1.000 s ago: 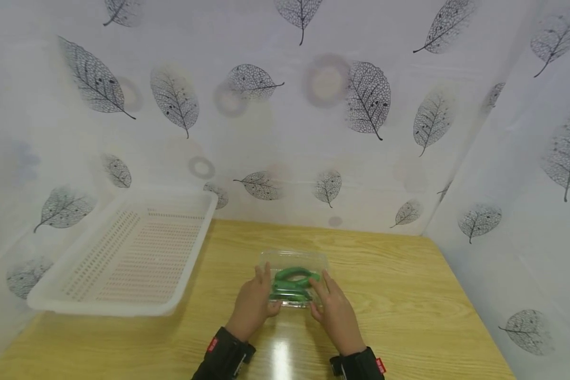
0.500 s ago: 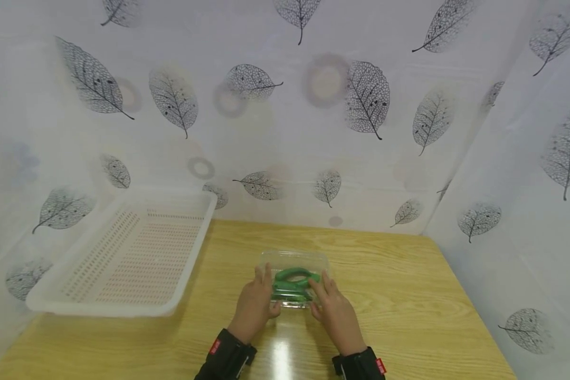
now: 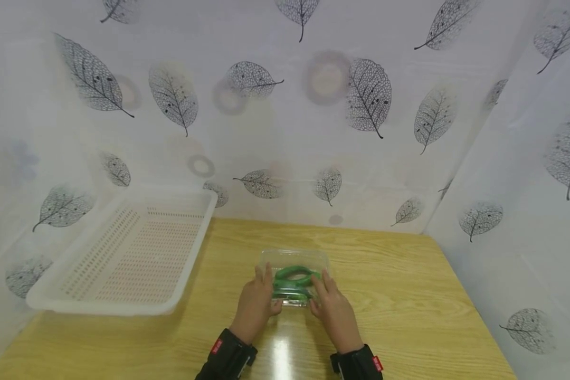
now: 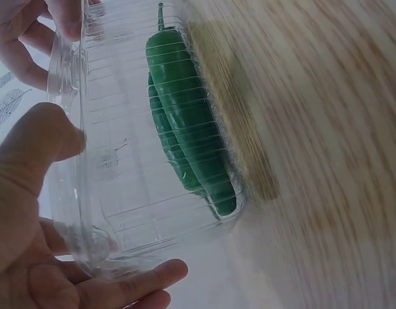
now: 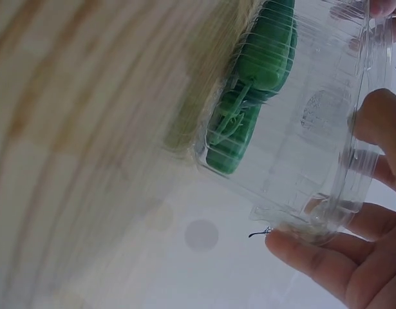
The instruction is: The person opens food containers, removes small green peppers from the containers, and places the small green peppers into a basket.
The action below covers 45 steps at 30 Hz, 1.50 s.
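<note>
A clear plastic box with green peppers inside rests on the wooden table in front of me. My left hand grips its left side, thumb at the near rim and fingers around the corner in the left wrist view. On the opposite side my right hand grips the box in the same way, its thumb against the rim in the right wrist view. Through the ribbed wall, a long pepper lies along the bottom in the left wrist view. A pepper's stem shows in the right wrist view.
At the left of the table stands a large white slotted basket. A pale sheet printed with leaves rises behind the table and along its sides. Black bands circle both wrists.
</note>
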Each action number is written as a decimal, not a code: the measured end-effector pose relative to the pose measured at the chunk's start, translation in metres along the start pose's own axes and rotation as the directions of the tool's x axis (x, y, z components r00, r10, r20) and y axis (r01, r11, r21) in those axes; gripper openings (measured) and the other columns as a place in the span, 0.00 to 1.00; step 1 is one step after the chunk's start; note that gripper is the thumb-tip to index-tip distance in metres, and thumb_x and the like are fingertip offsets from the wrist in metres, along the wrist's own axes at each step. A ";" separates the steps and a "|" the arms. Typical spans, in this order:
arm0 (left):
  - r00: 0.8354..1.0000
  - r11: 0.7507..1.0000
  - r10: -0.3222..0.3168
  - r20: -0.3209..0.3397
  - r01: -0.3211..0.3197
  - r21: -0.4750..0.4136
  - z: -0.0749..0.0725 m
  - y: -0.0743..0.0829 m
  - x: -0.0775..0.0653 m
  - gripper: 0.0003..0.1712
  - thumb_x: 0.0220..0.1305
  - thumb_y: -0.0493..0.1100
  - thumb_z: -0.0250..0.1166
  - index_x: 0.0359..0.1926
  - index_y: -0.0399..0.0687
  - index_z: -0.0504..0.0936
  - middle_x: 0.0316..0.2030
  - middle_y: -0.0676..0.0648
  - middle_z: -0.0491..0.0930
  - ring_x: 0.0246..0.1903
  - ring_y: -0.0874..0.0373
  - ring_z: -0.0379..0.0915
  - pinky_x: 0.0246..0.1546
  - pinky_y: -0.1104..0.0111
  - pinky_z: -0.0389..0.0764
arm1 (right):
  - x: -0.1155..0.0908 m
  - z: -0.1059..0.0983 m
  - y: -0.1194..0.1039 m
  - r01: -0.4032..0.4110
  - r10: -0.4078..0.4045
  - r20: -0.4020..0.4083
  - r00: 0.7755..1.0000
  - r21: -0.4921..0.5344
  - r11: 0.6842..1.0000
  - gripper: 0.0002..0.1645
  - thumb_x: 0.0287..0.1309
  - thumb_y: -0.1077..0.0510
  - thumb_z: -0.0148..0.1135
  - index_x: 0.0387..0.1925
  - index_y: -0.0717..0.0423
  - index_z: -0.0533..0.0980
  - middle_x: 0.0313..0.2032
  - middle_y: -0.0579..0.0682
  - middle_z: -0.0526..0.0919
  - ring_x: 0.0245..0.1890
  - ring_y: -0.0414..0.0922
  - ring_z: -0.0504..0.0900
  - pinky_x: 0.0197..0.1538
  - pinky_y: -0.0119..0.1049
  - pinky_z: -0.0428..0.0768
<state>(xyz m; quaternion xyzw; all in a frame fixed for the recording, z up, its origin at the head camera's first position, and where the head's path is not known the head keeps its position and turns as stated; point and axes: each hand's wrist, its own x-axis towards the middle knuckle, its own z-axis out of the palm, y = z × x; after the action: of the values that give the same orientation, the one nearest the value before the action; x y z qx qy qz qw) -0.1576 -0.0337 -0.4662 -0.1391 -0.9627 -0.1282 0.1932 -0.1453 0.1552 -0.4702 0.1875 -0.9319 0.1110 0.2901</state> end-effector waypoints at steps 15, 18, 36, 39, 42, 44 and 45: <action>0.999 0.998 0.016 0.037 -0.014 -0.057 -0.001 0.000 -0.001 0.47 0.41 0.46 0.73 0.62 0.31 0.67 0.51 0.23 0.71 0.25 0.49 0.76 0.24 0.66 0.77 | 0.000 -0.003 -0.001 0.009 -0.008 0.037 0.999 -0.012 1.000 0.34 0.36 0.65 0.72 0.51 0.61 0.75 0.51 0.69 0.77 0.41 0.58 0.84 0.31 0.37 0.82; 0.999 0.997 0.015 0.050 -0.011 -0.080 -0.001 -0.001 -0.001 0.46 0.41 0.44 0.72 0.62 0.31 0.66 0.52 0.23 0.70 0.25 0.48 0.76 0.24 0.65 0.77 | -0.001 -0.003 -0.001 0.016 -0.015 0.039 0.999 -0.021 1.000 0.34 0.35 0.66 0.72 0.51 0.61 0.75 0.51 0.68 0.77 0.41 0.58 0.84 0.31 0.37 0.82; 0.998 0.998 0.029 0.055 -0.026 -0.053 -0.005 0.000 -0.002 0.46 0.43 0.48 0.73 0.62 0.33 0.67 0.52 0.23 0.72 0.25 0.48 0.78 0.26 0.64 0.78 | -0.002 -0.005 0.003 0.009 -0.009 0.048 0.999 0.004 1.000 0.36 0.32 0.70 0.73 0.52 0.60 0.76 0.53 0.65 0.77 0.39 0.52 0.84 0.30 0.34 0.80; 0.999 0.999 0.036 0.038 -0.034 -0.036 -0.002 -0.001 -0.002 0.46 0.43 0.50 0.74 0.61 0.33 0.68 0.51 0.24 0.73 0.26 0.48 0.78 0.26 0.64 0.79 | -0.002 -0.005 0.004 0.019 -0.019 0.035 0.999 0.003 1.000 0.36 0.31 0.69 0.73 0.51 0.60 0.76 0.52 0.65 0.77 0.39 0.52 0.84 0.30 0.34 0.80; 0.999 0.999 0.045 0.010 -0.044 -0.010 0.001 -0.001 -0.001 0.46 0.43 0.52 0.74 0.61 0.34 0.69 0.50 0.24 0.74 0.26 0.48 0.79 0.27 0.65 0.79 | -0.001 -0.005 0.005 0.034 -0.034 0.010 0.999 -0.002 0.999 0.35 0.31 0.68 0.73 0.50 0.60 0.76 0.52 0.65 0.78 0.39 0.52 0.84 0.32 0.35 0.82; 0.999 0.999 0.049 -0.006 -0.049 0.004 0.002 -0.002 -0.001 0.46 0.43 0.53 0.74 0.61 0.34 0.69 0.50 0.24 0.74 0.26 0.48 0.79 0.27 0.65 0.80 | 0.000 -0.005 0.006 0.043 -0.043 -0.003 0.999 -0.008 0.999 0.35 0.31 0.67 0.74 0.50 0.60 0.77 0.51 0.64 0.78 0.41 0.52 0.84 0.34 0.35 0.82; 0.999 0.999 0.049 -0.006 -0.049 0.004 0.002 -0.002 -0.001 0.46 0.43 0.53 0.75 0.61 0.34 0.69 0.50 0.24 0.74 0.26 0.48 0.79 0.27 0.65 0.80 | 0.000 -0.005 0.007 0.045 -0.045 -0.006 0.999 -0.011 0.999 0.35 0.31 0.67 0.74 0.50 0.59 0.77 0.52 0.64 0.78 0.42 0.53 0.84 0.36 0.35 0.83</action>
<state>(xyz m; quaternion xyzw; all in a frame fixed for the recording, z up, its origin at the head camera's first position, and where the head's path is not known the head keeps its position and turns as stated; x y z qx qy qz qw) -0.1578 -0.0348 -0.4684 -0.1619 -0.9587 -0.1221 0.1996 -0.1456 0.1629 -0.4672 0.2066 -0.9270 0.1001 0.2967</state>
